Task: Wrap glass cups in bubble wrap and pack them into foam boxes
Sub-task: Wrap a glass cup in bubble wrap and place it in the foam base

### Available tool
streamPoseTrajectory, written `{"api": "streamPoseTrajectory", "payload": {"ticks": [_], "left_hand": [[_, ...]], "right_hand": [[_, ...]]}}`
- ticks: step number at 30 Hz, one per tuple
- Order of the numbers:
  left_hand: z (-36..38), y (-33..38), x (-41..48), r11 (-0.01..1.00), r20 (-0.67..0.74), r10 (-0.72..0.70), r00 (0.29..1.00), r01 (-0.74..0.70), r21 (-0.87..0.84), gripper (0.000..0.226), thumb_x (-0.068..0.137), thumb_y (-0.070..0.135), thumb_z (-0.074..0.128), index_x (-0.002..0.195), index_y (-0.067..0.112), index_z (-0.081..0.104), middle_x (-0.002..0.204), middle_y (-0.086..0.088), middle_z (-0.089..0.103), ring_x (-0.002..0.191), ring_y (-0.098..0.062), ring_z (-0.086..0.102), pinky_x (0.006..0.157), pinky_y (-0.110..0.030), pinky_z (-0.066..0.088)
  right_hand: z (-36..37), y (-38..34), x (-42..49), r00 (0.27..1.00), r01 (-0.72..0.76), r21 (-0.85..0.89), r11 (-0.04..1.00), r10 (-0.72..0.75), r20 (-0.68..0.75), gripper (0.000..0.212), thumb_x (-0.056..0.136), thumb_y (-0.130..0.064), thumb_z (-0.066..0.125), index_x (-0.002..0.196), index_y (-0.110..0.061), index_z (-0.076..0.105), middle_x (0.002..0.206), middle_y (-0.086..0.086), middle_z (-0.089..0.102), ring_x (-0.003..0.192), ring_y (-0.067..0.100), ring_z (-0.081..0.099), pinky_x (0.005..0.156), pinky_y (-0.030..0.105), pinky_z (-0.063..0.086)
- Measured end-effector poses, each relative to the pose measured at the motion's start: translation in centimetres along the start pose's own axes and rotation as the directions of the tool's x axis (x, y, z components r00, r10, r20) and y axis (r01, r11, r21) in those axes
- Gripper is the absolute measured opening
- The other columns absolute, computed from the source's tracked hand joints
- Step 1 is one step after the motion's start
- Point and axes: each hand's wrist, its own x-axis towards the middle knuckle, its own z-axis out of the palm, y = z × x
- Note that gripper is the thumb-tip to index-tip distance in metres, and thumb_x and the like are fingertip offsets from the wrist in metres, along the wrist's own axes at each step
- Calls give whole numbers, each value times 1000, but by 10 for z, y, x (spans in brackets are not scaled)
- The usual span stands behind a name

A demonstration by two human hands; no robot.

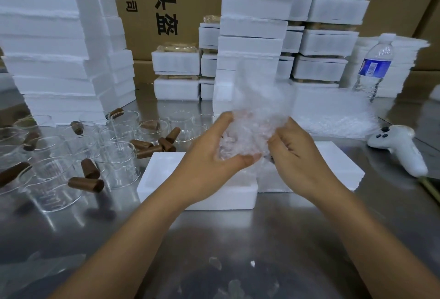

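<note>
Bubble-wrap bundle, cup within not discernible, gripped by curled fingers of left hand from the left and pinched by right hand at its right, loose tail rising upward, foam box directly beneath, hands equally near.

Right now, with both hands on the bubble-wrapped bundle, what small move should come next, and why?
Probably fold the loose upper flap of the bubble wrap down over the bundle. The left hand and right hand grip its lower part above the open foam box, but the top stands free, so wrapping looks unfinished.
</note>
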Motion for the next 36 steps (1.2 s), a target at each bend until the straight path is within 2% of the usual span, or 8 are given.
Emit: {"api": "streamPoseTrajectory", "payload": {"ticks": [3, 8, 11, 17, 23, 28, 33, 36], "left_hand": [[0, 2, 0, 996, 3, -16, 1000, 16, 90, 36, 73, 49, 67, 103, 57, 49, 104, 25, 62, 95, 5, 60, 75, -8, 45], [-5, 1, 1, 996, -62, -29, 998, 34, 83, 44, 65, 48, 74, 105, 43, 56, 101, 15, 66, 90, 0, 64, 75, -20, 54], [-4, 1, 0, 989, -72, -43, 996, 53, 135, 48, 59, 56, 75, 103, 50, 58, 105, 11, 66, 94, -3, 64, 80, -30, 56], [-1, -3, -2, 947, -52, 27, 998, -9, 323, 50, 60, 64, 69, 105, 52, 50, 104, 13, 55, 97, 4, 51, 74, -6, 40], [0, -2, -4, 925, 21, 102, 995, -103, 365, 71, 64, 61, 69, 115, 67, 19, 117, 32, 41, 106, 10, 44, 81, -9, 42], [2, -4, -4, 900, 18, 98, 995, -96, 426, 56, 68, 70, 56, 117, 57, 30, 116, 17, 44, 105, 7, 44, 77, -6, 37], [-5, -4, -2, 912, -58, 105, 993, -73, 405, 51, 65, 69, 64, 108, 47, 46, 103, 10, 49, 97, 8, 45, 75, 1, 32], [-7, -5, -1, 913, -79, 71, 994, -33, 408, 60, 58, 70, 61, 108, 36, 56, 99, 10, 49, 93, 4, 47, 71, -1, 34]], "right_hand": [[1, -1, -1, 997, 41, 59, 997, -37, -73, 21, 92, -33, 44, 79, -45, 55, 86, -21, 59, 86, -12, 55, 70, 7, 41], [0, -6, -3, 991, 75, 221, 972, -48, -125, 6, 84, -32, 52, 89, -33, 55, 88, -18, 63, 92, 4, 60, 78, 35, 55], [-1, -8, -5, 985, 146, 53, 988, -140, -104, 15, 77, -43, 52, 90, -37, 51, 90, -17, 61, 92, 5, 58, 79, 19, 47], [4, -7, -3, 976, 8, 68, 998, 7, -217, 19, 76, -26, 68, 83, -8, 67, 79, -10, 64, 84, 7, 58, 73, 21, 48], [-2, -4, 2, 975, -94, 178, 980, 127, -185, 28, 72, 0, 66, 68, -20, 47, 66, -10, 56, 77, 19, 59, 84, 49, 51], [0, -6, 1, 994, -45, 130, 990, 58, -98, 22, 77, -16, 47, 72, -30, 63, 80, -22, 61, 86, 4, 57, 76, 24, 45], [-3, -5, 2, 993, -52, 298, 953, 80, -84, 25, 78, -18, 44, 65, -21, 64, 85, -8, 59, 91, 17, 56, 72, 24, 44], [-4, -5, 2, 985, -20, 273, 962, 66, -159, 12, 82, -31, 52, 84, -26, 62, 90, -12, 63, 91, 7, 60, 88, 30, 46]]}}
